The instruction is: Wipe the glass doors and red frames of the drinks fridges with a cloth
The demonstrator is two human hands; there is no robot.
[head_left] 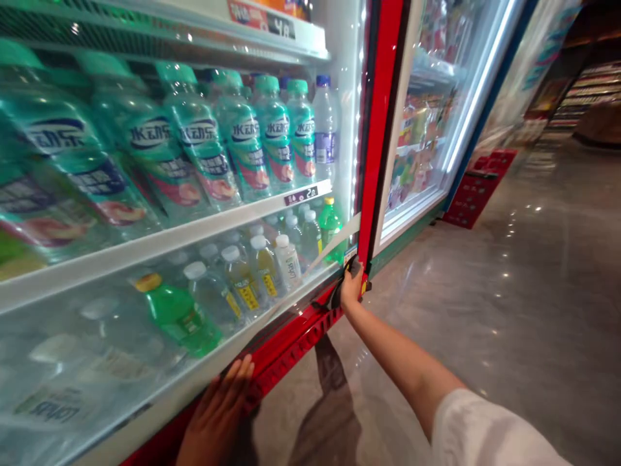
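My left hand (218,409) lies with its fingers stretched out along the red lower frame (284,349) of a drinks fridge. At the fridge's lower right corner, the fingers of my right hand (352,285) are curled round a black object (336,296), whose kind I cannot make out. A pale strip (334,243) slants across the lower right of the fridge front above that hand. Behind the front stand a green bottle with a yellow cap (179,317) and several clear bottles with white caps (265,262).
Teal-capped peach drink bottles (198,136) fill the shelf (160,239) above. To the right stands a second lit fridge (422,129), with a red box-like stand (480,188) beyond it. A shiny grey floor (514,291) stretches rightward.
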